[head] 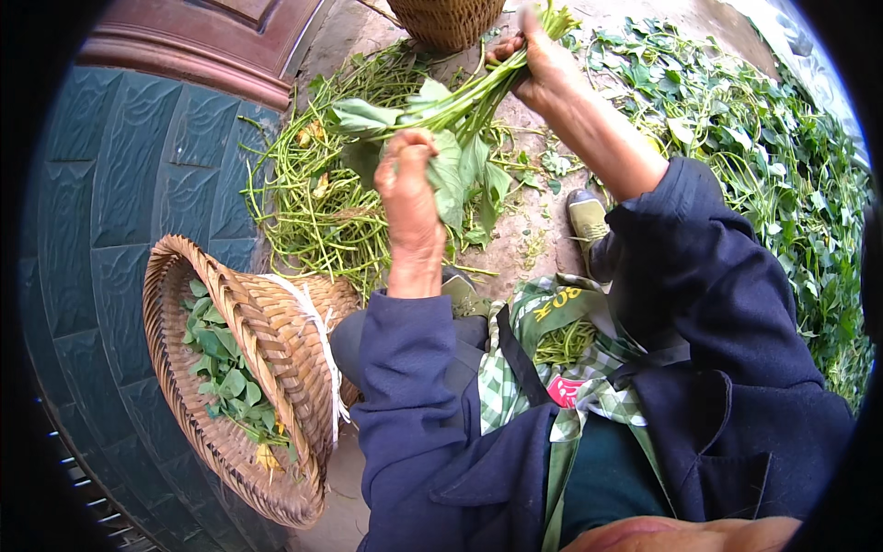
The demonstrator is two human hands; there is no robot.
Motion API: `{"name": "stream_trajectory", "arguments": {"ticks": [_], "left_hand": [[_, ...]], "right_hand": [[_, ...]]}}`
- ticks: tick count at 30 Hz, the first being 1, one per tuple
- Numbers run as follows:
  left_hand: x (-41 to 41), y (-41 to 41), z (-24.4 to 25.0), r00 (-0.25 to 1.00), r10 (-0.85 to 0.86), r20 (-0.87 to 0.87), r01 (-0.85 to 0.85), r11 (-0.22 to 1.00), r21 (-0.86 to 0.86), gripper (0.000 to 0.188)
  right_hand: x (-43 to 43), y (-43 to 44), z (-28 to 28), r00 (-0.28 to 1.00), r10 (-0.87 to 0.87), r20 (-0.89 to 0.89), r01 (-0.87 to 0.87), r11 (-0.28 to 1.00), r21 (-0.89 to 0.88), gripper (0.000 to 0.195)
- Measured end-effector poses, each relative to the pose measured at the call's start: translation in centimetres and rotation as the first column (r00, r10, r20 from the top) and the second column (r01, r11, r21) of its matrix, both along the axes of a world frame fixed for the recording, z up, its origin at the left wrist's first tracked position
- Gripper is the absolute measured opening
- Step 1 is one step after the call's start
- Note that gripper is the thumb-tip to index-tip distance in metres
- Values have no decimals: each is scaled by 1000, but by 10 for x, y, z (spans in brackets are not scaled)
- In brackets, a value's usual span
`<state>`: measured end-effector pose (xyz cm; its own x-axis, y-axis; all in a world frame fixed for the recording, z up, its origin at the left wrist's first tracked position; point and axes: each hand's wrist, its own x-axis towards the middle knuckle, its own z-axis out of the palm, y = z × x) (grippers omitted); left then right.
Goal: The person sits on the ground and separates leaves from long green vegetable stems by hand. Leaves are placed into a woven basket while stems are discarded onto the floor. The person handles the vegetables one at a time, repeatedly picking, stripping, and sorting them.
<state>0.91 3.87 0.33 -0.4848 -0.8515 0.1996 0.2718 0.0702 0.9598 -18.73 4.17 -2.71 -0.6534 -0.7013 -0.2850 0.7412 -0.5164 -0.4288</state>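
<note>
My right hand [541,65] is closed around a bunch of long green leaf stalks [476,96] at the top centre, their cut ends pointing up and right. The broad leaves [452,179] hang from the other end of the bunch, left and below. At these leaves is my left hand [410,169], fingers curled with the fingertips against a leaf; whether it pinches one is not clear. A green checked apron [497,393] lies over my lap, with short green stalk pieces [566,343] in its fold.
Bare green stalks [324,228] lie heaped on the floor beyond my left hand. A woven basket [276,331] at the left holds loose leaves [227,359]; another woven basket [448,21] stands at the top. Leafy vines [766,172] cover the floor at right. Blue tiled wall [131,207] bounds the left.
</note>
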Motion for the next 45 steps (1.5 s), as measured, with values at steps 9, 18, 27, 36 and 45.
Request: {"name": "stream_trajectory", "arguments": {"ticks": [9, 18, 27, 36, 45], "left_hand": [[-7, 37, -4, 791, 403, 460, 121, 634, -763, 18], [-10, 15, -21, 664, 593, 456, 196, 451, -871, 16], [-13, 28, 4, 847, 423, 320, -4, 609, -793, 12], [-10, 18, -6, 808, 196, 556, 95, 887, -451, 22], [-12, 16, -13, 820, 236, 522, 51, 878, -476, 19]], "right_hand": [[-2, -8, -3, 1000, -18, 0, 18, 1000, -16, 27], [1, -4, -3, 1000, 11, -6, -11, 998, -57, 27], [3, 5, 0, 996, 3, -92, -7, 999, -48, 28], [7, 9, 4, 987, 6, -159, -12, 999, -37, 28], [15, 8, 7, 990, 33, -136, -38, 999, -36, 27]]}}
